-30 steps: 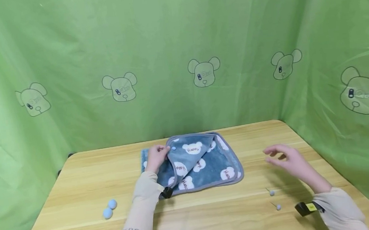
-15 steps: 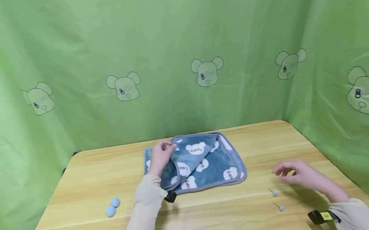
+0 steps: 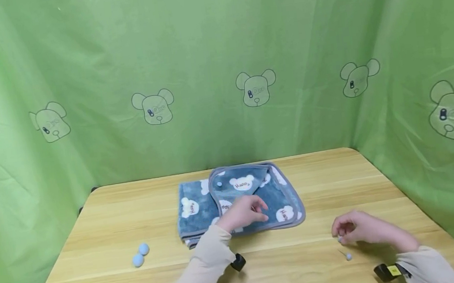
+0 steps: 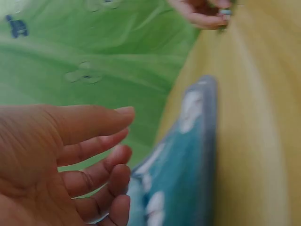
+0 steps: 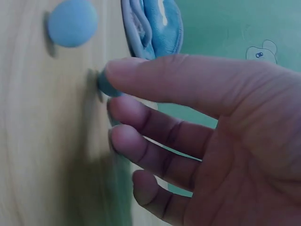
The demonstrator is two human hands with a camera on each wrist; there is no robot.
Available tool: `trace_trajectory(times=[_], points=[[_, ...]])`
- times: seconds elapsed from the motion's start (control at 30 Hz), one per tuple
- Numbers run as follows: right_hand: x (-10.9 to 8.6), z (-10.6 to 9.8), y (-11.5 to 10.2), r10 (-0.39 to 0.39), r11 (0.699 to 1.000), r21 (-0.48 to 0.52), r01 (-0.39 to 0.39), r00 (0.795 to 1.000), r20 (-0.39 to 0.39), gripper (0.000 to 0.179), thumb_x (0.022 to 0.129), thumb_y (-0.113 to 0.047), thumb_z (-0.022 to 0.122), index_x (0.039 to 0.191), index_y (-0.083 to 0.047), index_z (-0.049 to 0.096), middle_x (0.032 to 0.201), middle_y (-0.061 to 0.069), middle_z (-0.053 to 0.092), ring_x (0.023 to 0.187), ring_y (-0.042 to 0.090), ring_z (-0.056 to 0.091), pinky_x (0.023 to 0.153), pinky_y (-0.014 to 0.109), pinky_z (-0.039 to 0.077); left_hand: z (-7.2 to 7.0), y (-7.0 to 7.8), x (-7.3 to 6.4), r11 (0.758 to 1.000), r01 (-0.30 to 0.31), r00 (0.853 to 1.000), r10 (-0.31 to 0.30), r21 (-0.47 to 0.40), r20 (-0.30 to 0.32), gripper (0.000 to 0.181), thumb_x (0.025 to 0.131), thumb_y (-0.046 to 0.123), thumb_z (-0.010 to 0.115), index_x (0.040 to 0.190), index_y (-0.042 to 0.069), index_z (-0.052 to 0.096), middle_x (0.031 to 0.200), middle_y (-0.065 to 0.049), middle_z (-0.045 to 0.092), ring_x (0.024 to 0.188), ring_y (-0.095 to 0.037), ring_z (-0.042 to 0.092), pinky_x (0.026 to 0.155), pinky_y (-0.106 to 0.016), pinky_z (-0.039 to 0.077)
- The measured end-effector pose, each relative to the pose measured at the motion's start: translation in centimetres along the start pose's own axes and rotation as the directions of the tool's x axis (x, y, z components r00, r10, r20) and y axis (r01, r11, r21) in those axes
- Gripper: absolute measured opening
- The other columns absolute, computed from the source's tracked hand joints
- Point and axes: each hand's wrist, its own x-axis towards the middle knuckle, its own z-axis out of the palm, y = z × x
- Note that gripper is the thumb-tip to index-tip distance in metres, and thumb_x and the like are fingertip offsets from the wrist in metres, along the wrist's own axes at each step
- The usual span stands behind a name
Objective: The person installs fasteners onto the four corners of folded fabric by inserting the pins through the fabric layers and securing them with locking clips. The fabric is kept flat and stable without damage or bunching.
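A folded teal fleece blanket (image 3: 195, 213) with white bear heads and grey binding lies at the back middle, one corner turned over. A small blue ball (image 3: 219, 184) sits on that corner. My left hand (image 3: 243, 212) is over the blanket's front part; the left wrist view shows its fingers (image 4: 96, 176) loosely bent around nothing. At the right, my right hand (image 3: 358, 227) has thumb and index finger on a small blue ball-headed pin (image 5: 107, 84) close to the table. A second ball-headed pin (image 3: 348, 256) with a thin stem lies just in front of that hand.
Two light-blue balls (image 3: 141, 255) lie side by side on the wooden table (image 3: 106, 230) at the left. A green cloth curtain (image 3: 209, 129) printed with bear outlines stands behind the table and along both sides.
My left hand has left the blanket's turned-over corner and moved right and toward me. My right hand has come down to the farther ball-headed pin and taken it between thumb and finger.
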Motion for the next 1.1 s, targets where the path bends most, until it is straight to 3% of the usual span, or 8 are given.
trace_trajectory(times=[0.17,0.43,0.63,0.83,1.0,1.1], points=[[-0.1,0.5,0.1,-0.010,1.000,0.001,0.010,1.000,-0.006,0.011,0.078,0.001,0.070,0.086,-0.004,0.065,0.072,0.009,0.060,0.068,0.000,0.052,0.058,0.022,0.046,2.3,0.0,0.3,0.986,-0.022,0.998,0.010,0.168,0.068,0.019,0.080,0.018,0.080,0.096,0.013,0.071,0.074,0.009,0.060,0.068,0.000,0.049,0.068,-0.014,0.041],[-0.1,0.8,-0.5,0.034,0.998,-0.045,-0.036,0.999,-0.037,0.009,0.079,-0.002,0.070,0.084,-0.007,0.066,0.073,0.004,0.062,0.069,-0.001,0.051,0.060,0.021,0.045,3.9,0.1,0.5,0.976,0.012,0.999,-0.023,0.219,0.047,0.022,0.074,0.014,0.082,0.091,0.012,0.069,0.079,0.003,0.062,0.069,-0.003,0.048,0.066,-0.015,0.041],[0.8,0.8,-1.4,0.113,0.992,-0.057,-0.117,0.991,-0.065,0.006,0.082,-0.006,0.070,0.087,-0.008,0.066,0.078,0.001,0.063,0.072,0.001,0.052,0.064,0.021,0.047,4.1,0.3,0.4,0.969,0.015,1.000,-0.018,0.247,0.012,0.007,0.082,0.010,0.072,0.088,0.013,0.068,0.081,0.003,0.064,0.069,-0.005,0.051,0.066,-0.017,0.042],[2.3,0.3,-2.7,0.068,0.983,-0.160,-0.089,0.989,-0.130,0.006,0.082,-0.006,0.070,0.087,-0.009,0.067,0.081,-0.002,0.064,0.076,0.000,0.053,0.068,0.021,0.048,3.6,0.3,0.6,0.976,0.048,0.999,-0.042,0.214,-0.033,0.006,0.090,0.012,0.062,0.087,0.014,0.066,0.081,0.005,0.064,0.069,-0.004,0.051,0.065,-0.017,0.043],[4.7,0.0,-3.9,0.010,0.967,-0.248,-0.061,0.979,-0.202,0.007,0.083,-0.006,0.070,0.089,-0.010,0.069,0.083,-0.007,0.066,0.077,-0.003,0.053,0.069,0.020,0.048,2.3,0.4,1.0,0.992,0.102,0.988,-0.092,0.076,-0.124,0.005,0.090,0.012,0.058,0.086,0.012,0.060,0.076,0.004,0.057,0.064,-0.006,0.048,0.061,-0.019,0.041],[6.3,0.3,-5.0,-0.002,0.964,-0.258,-0.065,0.967,-0.253,0.008,0.083,-0.006,0.071,0.088,-0.011,0.069,0.082,-0.008,0.065,0.076,-0.003,0.052,0.067,0.020,0.047,1.5,0.4,1.3,0.995,0.098,0.983,-0.100,-0.018,-0.151,0.003,0.090,0.011,0.057,0.089,0.010,0.060,0.076,0.003,0.054,0.064,-0.007,0.047,0.061,-0.020,0.040]])
